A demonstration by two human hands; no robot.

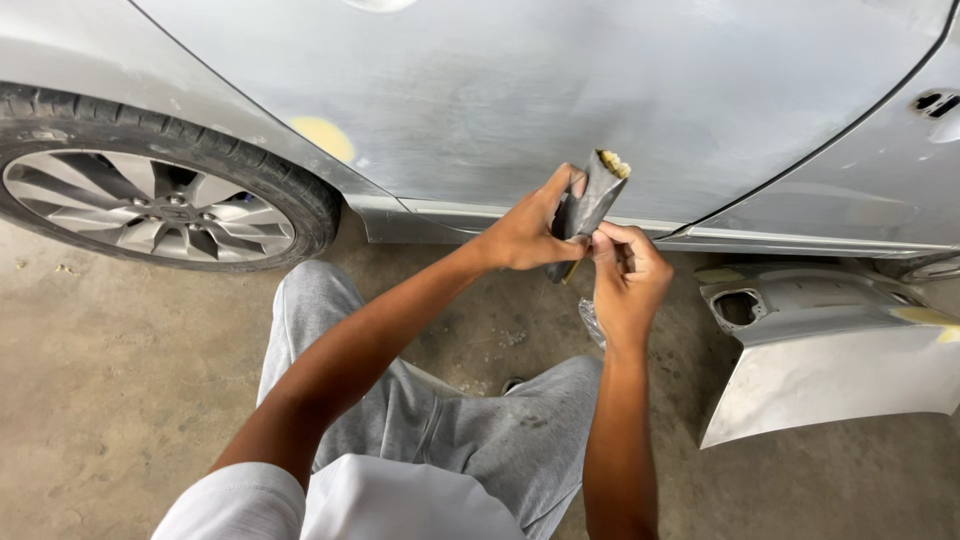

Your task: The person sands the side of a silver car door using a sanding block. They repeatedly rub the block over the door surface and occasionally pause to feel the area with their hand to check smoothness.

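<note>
Two hands: left hand (pixel 525 232), right hand (pixel 628 285), both on one folded sanding sheet (pixel 590 200). One car (pixel 560 90), silver, sanded dull. One wheel (pixel 150 205) at the floor's top left edge, with one tyre. Two yellow filler spots on the car, one (pixel 322 137) behind the wheel arch. One loose body panel (pixel 830 350) on the floor (pixel 100 380) at its right edge, one hole in it. One person, two grey trouser legs (pixel 440 420).
</note>
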